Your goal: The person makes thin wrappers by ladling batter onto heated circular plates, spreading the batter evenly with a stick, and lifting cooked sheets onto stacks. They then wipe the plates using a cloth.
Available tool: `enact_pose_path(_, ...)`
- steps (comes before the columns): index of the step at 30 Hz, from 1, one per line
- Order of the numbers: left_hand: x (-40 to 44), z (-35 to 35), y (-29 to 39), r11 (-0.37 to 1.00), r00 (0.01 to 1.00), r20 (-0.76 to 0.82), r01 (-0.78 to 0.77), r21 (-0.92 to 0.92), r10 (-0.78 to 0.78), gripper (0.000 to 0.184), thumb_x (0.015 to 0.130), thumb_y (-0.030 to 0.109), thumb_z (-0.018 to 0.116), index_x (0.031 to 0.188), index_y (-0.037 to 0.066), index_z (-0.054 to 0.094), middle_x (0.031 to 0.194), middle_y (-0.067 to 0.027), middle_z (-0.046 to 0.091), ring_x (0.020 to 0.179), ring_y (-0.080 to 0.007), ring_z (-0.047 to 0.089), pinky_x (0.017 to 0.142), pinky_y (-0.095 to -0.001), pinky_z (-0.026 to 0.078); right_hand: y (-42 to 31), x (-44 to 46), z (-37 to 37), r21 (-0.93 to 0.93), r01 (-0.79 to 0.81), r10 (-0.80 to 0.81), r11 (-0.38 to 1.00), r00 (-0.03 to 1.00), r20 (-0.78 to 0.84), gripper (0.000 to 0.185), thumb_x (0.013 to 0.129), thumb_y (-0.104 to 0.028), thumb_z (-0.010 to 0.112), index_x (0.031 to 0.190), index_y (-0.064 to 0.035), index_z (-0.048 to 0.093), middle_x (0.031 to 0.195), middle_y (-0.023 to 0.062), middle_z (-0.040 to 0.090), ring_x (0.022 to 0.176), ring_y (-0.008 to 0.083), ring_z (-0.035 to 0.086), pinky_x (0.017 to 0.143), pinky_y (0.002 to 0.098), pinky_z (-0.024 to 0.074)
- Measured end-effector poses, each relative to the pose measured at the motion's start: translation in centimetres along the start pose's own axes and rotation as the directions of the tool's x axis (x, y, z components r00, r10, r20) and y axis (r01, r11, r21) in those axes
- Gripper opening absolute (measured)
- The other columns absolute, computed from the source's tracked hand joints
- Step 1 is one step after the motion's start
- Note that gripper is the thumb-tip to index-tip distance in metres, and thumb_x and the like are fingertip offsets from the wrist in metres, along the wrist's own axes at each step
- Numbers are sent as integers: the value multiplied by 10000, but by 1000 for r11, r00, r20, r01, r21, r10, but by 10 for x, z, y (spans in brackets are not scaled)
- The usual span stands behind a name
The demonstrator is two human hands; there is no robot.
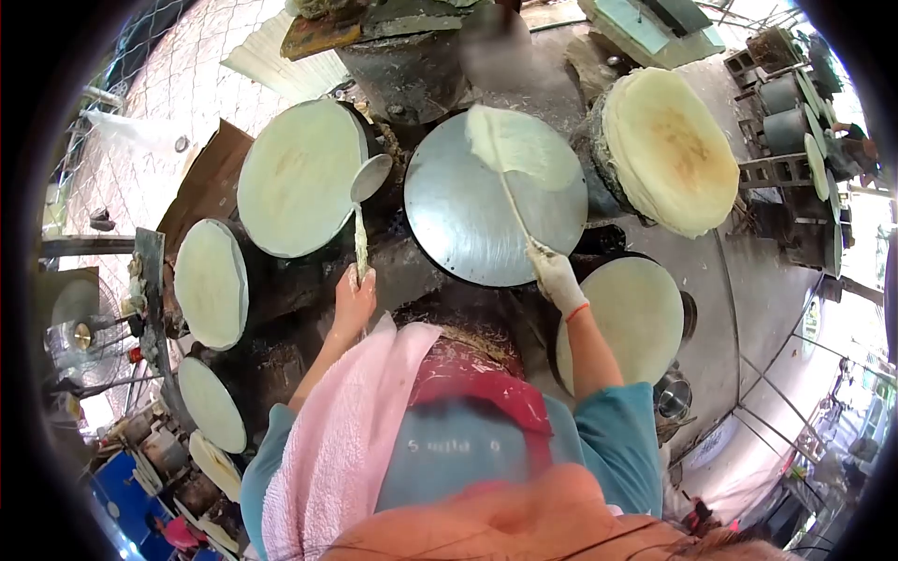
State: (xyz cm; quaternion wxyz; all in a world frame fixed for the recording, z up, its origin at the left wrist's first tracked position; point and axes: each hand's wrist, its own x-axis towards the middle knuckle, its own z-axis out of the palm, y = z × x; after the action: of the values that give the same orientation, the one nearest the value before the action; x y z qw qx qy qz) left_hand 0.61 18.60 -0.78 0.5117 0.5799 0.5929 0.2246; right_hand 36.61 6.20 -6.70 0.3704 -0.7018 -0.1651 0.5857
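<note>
My left hand (354, 301) is closed around the batter-crusted handle of a metal ladle (372, 179). The ladle's bowl is raised beside the right edge of a round griddle covered by a pale sheet (304, 178). My right hand (558, 282), in a white glove with a red band at the wrist, grips a long thin stick (514, 201) coated in pale batter. The stick reaches across a bare metal griddle (449, 224) to a patch of wet batter (538, 154) on its far side. The stick's far end is hard to make out in the batter.
A tall stack of pale flatbreads (669, 150) stands at the right. Another covered griddle (631, 313) lies by my right forearm. More round sheets (211, 283) line the left. A large, batter-stained bucket (402, 79) is beyond the griddles; a metal pot (673, 396) sits lower right.
</note>
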Motion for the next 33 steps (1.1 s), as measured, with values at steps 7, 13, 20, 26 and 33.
enact_pose_path(7, -8, 2, 5, 997, 997, -41, -60, 40, 62, 173, 919, 113, 525, 799, -2, 476, 643, -37, 445, 611, -115, 390, 549, -305, 369, -13, 26, -76, -78, 202, -211, 976, 966, -148, 392, 918, -195, 630, 1249, 10, 581, 812, -78, 532, 656, 3, 411, 559, 170, 368)
enact_pose_path(13, -14, -2, -13, 1000, 994, -106, 13, 23, -10, 176, 914, 117, 526, 791, -2, 483, 640, -58, 455, 609, -126, 411, 558, -311, 380, 1, 19, -52, -142, 121, -96, 982, 981, 171, 356, 912, -185, 631, 1219, -6, 608, 844, -43, 579, 683, 25, 472, 597, 190, 403)
enact_pose_path(20, -16, -7, -14, 996, 987, -163, 10, 84, 3, 175, 912, 111, 521, 785, -6, 491, 629, -74, 462, 597, -144, 416, 555, -317, 380, -35, 67, -93, -297, 194, -159, 935, 978, 137, 383, 908, -200, 638, 1227, 6, 595, 825, -64, 568, 667, 20, 462, 585, 189, 393)
enact_pose_path(26, -30, -14, -20, 974, 979, -205, 51, 223, -4, 215, 903, 153, 547, 789, -17, 480, 641, -124, 479, 595, -205, 433, 576, -355, 397, -45, 26, -96, -271, 83, 6, 959, 950, 313, 369, 903, -211, 647, 1232, -45, 613, 815, -77, 589, 607, 1, 438, 531, 173, 374)
enact_pose_path(33, 33, -10, -13, 894, 982, -107, -95, 438, 157, 253, 898, 185, 565, 809, -33, 470, 701, -247, 535, 645, -423, 501, 602, -440, 418, -52, 87, -93, -386, 319, -159, 865, 906, 393, 355, 911, -222, 629, 1208, -28, 623, 850, -70, 571, 730, 28, 454, 644, 199, 402)
